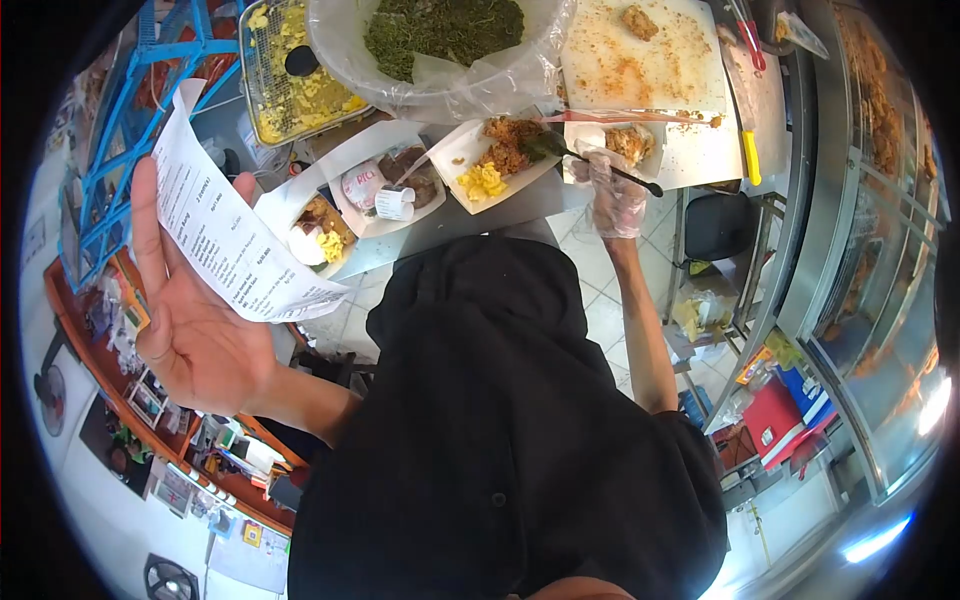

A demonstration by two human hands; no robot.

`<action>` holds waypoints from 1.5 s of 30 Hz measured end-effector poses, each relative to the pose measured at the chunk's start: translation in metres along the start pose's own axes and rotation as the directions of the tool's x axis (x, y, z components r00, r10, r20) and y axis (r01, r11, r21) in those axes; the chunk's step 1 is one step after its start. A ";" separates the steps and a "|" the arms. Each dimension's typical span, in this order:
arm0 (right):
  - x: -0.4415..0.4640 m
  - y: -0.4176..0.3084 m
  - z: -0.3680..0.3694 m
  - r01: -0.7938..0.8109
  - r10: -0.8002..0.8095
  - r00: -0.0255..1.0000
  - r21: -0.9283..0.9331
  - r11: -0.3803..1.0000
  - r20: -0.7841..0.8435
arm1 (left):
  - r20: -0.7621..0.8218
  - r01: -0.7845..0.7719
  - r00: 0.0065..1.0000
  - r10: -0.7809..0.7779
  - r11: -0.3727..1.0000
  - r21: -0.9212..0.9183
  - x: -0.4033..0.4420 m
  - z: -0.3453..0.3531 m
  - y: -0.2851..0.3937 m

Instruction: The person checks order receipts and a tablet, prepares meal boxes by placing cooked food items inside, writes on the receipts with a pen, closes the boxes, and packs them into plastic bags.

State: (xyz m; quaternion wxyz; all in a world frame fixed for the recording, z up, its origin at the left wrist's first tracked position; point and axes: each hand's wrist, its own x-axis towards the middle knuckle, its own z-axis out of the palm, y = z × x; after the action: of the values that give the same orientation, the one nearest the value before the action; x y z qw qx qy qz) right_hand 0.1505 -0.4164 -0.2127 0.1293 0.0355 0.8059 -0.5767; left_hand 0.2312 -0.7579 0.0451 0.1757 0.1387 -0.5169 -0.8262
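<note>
My bare left hand (205,350) is raised at the left with a printed paper receipt (225,225) held between its fingers. In a clear plastic glove, my right hand (615,200) grips the handle of a black spoon (632,181) at the counter's edge. The spoon's head reaches over a paper food tray (515,190) with brown crumbs and yellow scrambled egg. Partly behind my right fingers sits another paper tray (585,135) holding a fried piece. Further left are a tray with a wrapped rice pack (368,186) and small lidded cups, and one with egg and meat (322,235).
A big plastic-lined bowl of green shredded leaves (440,40) stands behind the trays. Beside it are a wire basket with yellow bits (290,80) and a crumb-covered cutting board (645,60). A yellow-handled knife (750,155) lies at the right, near a glass display case (880,200).
</note>
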 end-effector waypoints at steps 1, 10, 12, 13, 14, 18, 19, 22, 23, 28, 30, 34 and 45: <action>-0.001 0.003 -0.002 -0.001 0.002 1.000 -0.095 0.995 0.015 | -0.001 0.010 1.000 -0.010 1.000 0.010 0.000 0.001 0.000; -0.002 0.005 -0.007 -0.041 0.041 0.999 -0.009 0.999 0.012 | 0.078 0.064 0.995 -0.064 0.998 0.000 0.002 -0.001 0.002; -0.003 -0.001 -0.011 -0.045 0.048 0.999 -0.115 0.992 0.022 | 0.081 0.060 0.995 -0.063 0.997 0.040 0.003 0.001 0.003; -0.001 0.001 -0.015 -0.070 0.070 0.997 -0.006 0.998 0.012 | 0.081 0.056 0.995 -0.061 0.997 0.055 0.003 0.002 0.002; 0.002 0.003 -0.020 -0.093 0.093 0.996 0.100 0.991 0.006 | 0.072 0.054 0.996 -0.057 0.997 0.051 0.003 0.003 0.002; -0.002 0.023 -0.058 -0.076 0.103 0.992 0.332 0.940 -0.066 | 0.061 0.051 0.997 -0.055 0.997 0.055 0.003 0.004 0.000; -0.004 0.023 -0.067 -0.032 0.059 0.997 0.388 0.921 -0.058 | 0.089 0.077 0.993 -0.081 0.996 0.053 0.003 -0.002 0.002; -0.008 0.029 -0.089 -0.043 0.065 0.993 0.217 0.975 -0.098 | 0.119 0.105 0.987 -0.109 0.994 0.038 0.004 -0.003 0.002; -0.009 0.030 -0.092 -0.072 0.089 0.979 0.096 0.993 -0.182 | 0.112 0.098 0.988 -0.102 0.994 0.040 0.004 -0.002 0.002; -0.018 0.051 -0.090 0.204 -0.223 0.972 -0.211 0.956 -0.069 | 0.077 0.053 0.995 -0.060 0.994 0.091 0.002 0.003 -0.001; -0.025 0.058 -0.088 0.173 -0.208 0.975 -0.325 0.930 -0.074 | 0.079 0.059 0.995 -0.067 0.994 0.096 -0.001 0.003 0.000; -0.026 0.063 -0.091 0.273 -0.332 0.933 -0.329 0.904 -0.138 | 0.106 0.075 0.991 -0.081 0.995 0.062 -0.003 0.002 0.004; 0.035 -0.090 -0.032 0.164 -0.133 0.959 0.107 0.981 -0.251 | -0.284 -0.095 0.952 0.112 0.993 0.073 -0.040 -0.012 0.006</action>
State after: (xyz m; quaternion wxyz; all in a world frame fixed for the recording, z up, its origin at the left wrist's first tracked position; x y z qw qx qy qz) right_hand 0.0925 -0.4196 -0.1291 -0.0165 0.0531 0.7776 -0.6263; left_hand 0.2725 -0.7527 0.0472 0.2879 0.2349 -0.5163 -0.7716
